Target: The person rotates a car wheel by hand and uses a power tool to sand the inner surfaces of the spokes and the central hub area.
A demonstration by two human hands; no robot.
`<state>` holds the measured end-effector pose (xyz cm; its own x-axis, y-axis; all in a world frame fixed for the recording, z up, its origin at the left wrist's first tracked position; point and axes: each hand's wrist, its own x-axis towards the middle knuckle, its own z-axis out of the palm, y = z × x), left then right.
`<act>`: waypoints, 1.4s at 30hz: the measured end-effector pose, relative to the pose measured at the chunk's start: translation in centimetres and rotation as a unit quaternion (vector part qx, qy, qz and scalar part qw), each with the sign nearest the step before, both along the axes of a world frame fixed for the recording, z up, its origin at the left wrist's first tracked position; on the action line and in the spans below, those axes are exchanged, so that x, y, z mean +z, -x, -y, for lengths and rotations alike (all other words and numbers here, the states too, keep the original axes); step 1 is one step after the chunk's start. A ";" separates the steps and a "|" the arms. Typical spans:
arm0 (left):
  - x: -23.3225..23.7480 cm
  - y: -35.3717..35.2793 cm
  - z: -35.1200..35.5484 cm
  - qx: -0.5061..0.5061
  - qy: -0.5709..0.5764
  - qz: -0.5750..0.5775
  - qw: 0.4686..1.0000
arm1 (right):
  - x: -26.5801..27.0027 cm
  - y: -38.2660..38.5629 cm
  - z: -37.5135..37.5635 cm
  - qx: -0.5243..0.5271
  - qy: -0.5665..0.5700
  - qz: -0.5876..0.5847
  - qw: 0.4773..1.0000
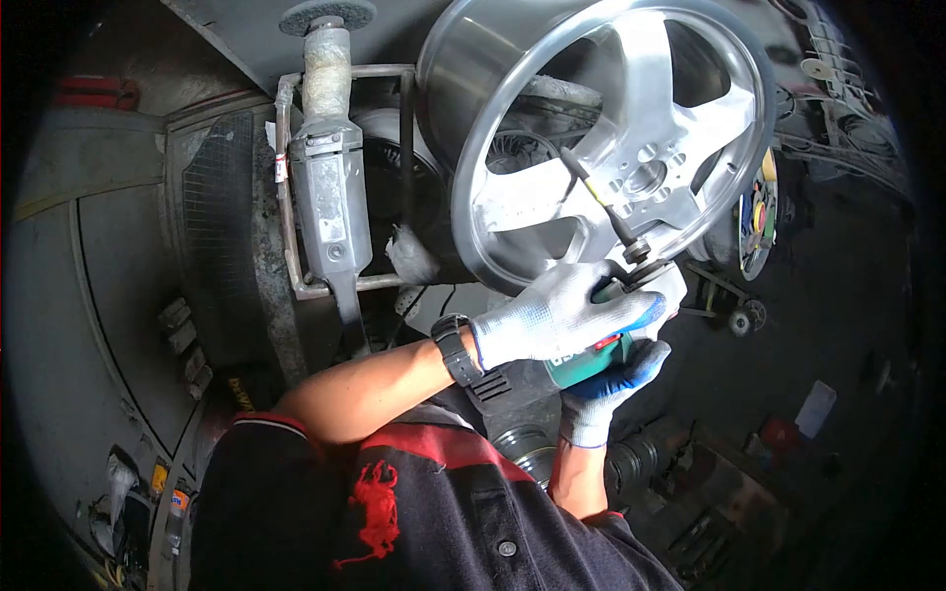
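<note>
Both of my gloved hands are wrapped round a green handheld power grinder. My left hand, with a black watch at its wrist, grips it from above near the spindle end. Below, my right hand closes on the body, blue palm coating showing. From the spindle a slim dark shaft with a yellow band and pointed tip reaches up over the spokes of a shiny alloy wheel. The tip overlaps a spoke in this view. The wheel stands tilted, its hub holes facing me.
Left of the wheel, a long grey grinding machine with a round disc on its end lies by a metal frame. Another wheel leans at the right. Cables hang at upper right. Cluttered metal parts lie at lower right.
</note>
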<state>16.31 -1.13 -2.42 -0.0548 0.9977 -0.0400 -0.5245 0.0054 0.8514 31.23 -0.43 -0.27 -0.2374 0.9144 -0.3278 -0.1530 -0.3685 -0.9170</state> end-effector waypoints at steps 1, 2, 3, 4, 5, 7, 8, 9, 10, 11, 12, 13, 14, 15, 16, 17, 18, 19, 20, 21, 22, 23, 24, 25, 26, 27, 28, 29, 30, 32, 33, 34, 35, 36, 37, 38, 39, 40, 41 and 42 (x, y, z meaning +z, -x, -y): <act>-0.2 -0.1 0.2 0.000 0.000 0.000 1.000 | 0.0 0.1 0.1 0.000 0.000 0.000 1.000; -0.4 -0.2 0.7 -0.004 0.026 -0.018 0.999 | -0.1 0.2 0.5 0.009 -0.007 0.000 1.000; -0.6 -0.4 1.2 -0.009 0.051 -0.036 0.998 | -0.1 0.3 0.8 0.018 -0.014 -0.001 1.000; -0.6 -0.6 1.9 -0.009 0.043 0.018 0.999 | -0.2 0.3 1.3 0.018 -0.014 -0.002 1.000; -0.4 -0.6 2.7 0.004 0.047 0.025 0.999 | -0.2 0.2 1.7 0.023 -0.001 -0.014 1.000; 0.4 -0.6 3.4 0.017 0.050 0.032 0.998 | 0.2 0.2 2.0 0.051 0.009 -0.022 0.998; 0.7 -0.6 3.5 0.019 0.072 0.013 0.997 | 0.5 0.4 1.9 0.051 0.009 -0.023 0.998; 0.9 -0.6 3.5 0.022 0.093 -0.005 0.995 | 0.9 0.6 1.5 0.051 0.015 -0.035 0.998; 1.0 -0.8 3.2 0.023 0.091 -0.005 0.996 | 1.1 0.6 1.2 0.051 0.021 -0.046 0.997; 0.9 -1.1 2.5 0.033 0.061 0.027 0.997 | 1.4 0.1 0.8 0.054 0.039 -0.110 0.992; 1.1 -1.0 1.8 0.044 0.031 0.058 0.997 | 1.7 0.3 0.0 0.073 0.018 -0.177 0.981; 1.3 -0.5 1.2 0.026 0.022 0.030 0.999 | 2.0 0.3 -0.3 0.055 0.037 -0.234 0.970; 1.6 -0.4 0.5 0.020 0.023 0.024 0.999 | 2.2 0.2 -0.6 0.036 0.057 -0.289 0.955; 1.4 -0.7 -0.2 0.015 0.012 0.045 0.999 | 2.0 0.3 -1.1 0.092 0.037 -0.323 0.941; 1.2 -0.9 -0.6 0.010 0.002 0.066 0.998 | 1.9 0.4 -1.3 0.095 0.038 -0.321 0.941; 0.9 -1.2 -0.4 0.013 0.002 0.067 0.998 | 1.9 0.8 -1.4 0.124 0.007 -0.306 0.944; 0.9 -1.1 -0.2 0.017 0.006 0.061 0.998 | 1.9 0.9 -1.4 0.152 -0.023 -0.290 0.944; 0.9 -1.1 0.1 0.020 0.011 0.055 0.998 | 1.6 0.4 -0.9 0.116 -0.015 -0.246 0.962; 0.6 -1.3 0.6 0.023 0.011 0.054 0.998 | 1.4 0.6 -0.4 0.092 -0.023 -0.218 0.971; 0.2 -1.6 1.3 0.036 0.027 0.055 0.997 | 1.2 0.4 -0.2 0.121 -0.028 -0.211 0.970; 0.1 -1.9 1.9 0.049 0.042 0.055 0.996 | 0.9 0.2 0.0 0.148 -0.034 -0.204 0.967; 0.0 -2.2 2.5 0.051 0.066 0.056 0.995 | 0.7 -0.2 0.3 0.135 -0.017 -0.187 0.973; 0.2 -2.4 2.7 0.051 0.067 0.054 0.995 | 0.9 -0.4 0.5 0.135 -0.016 -0.188 0.973; 0.3 -2.6 2.8 0.057 0.078 0.065 0.993 | 1.1 -0.5 0.6 0.133 0.011 -0.208 0.969; 0.5 -2.6 2.9 0.063 0.089 0.076 0.991 | 1.1 -0.5 0.5 0.132 0.037 -0.228 0.964; 1.5 -2.0 2.7 0.071 0.090 0.058 0.992 | 1.2 -0.6 0.0 0.147 0.018 -0.204 0.968; 1.5 -2.1 2.2 0.074 0.089 0.057 0.992 | 1.4 -0.3 -0.4 0.149 0.018 -0.205 0.967; 1.4 -2.2 1.3 0.084 0.053 0.063 0.993 | 1.8 0.1 -0.9 0.088 -0.004 -0.134 0.987; 1.7 -2.1 0.5 0.094 0.018 0.069 0.993 | 2.2 0.5 -1.3 0.025 -0.025 -0.061 0.998; 2.4 -1.5 -0.9 0.063 0.007 0.105 0.992 | 2.6 -0.1 -2.4 0.039 -0.025 -0.031 0.998; 2.3 -1.5 -1.3 0.061 0.002 0.105 0.993 | 2.5 -0.1 -2.8 0.034 -0.031 -0.034 0.998; 2.1 -1.6 -1.6 0.060 -0.002 0.104 0.993 | 2.4 -0.1 -3.2 0.030 -0.036 -0.039 0.998; 1.8 -1.9 -1.6 0.065 0.000 0.104 0.992 | 2.4 0.0 -3.2 0.033 -0.035 -0.028 0.998; 1.5 -2.1 -1.3 0.064 0.025 0.089 0.994 | 2.2 -0.2 -3.1 0.037 -0.032 -0.029 0.998; 1.2 -2.3 -1.1 0.062 0.049 0.074 0.994 | 1.9 -0.5 -2.9 0.075 -0.033 -0.039 0.996; 1.1 -2.5 -0.6 0.066 0.053 0.073 0.994 | 1.7 -0.9 -2.6 0.113 -0.034 -0.048 0.992; 1.2 -2.6 0.1 0.088 0.049 0.054 0.993 | 2.1 -0.6 -1.9 0.107 -0.001 -0.064 0.992; 1.4 -2.7 0.7 0.109 0.044 0.034 0.992 | 1.9 -0.7 -1.4 0.110 0.002 -0.064 0.992; 1.6 -2.9 1.3 0.104 0.090 0.031 0.990 | 1.8 -0.7 -1.1 0.097 0.024 -0.076 0.992; 1.6 -3.2 1.8 0.105 0.091 0.031 0.990 | 1.8 -1.0 -0.9 0.084 0.045 -0.087 0.992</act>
<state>19.56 -2.90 -0.81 -0.2520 0.9406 -0.2275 -0.5810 0.0410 0.8128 32.27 0.46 1.50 -0.4447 0.8257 -0.3470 -0.2361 -0.4817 -0.8439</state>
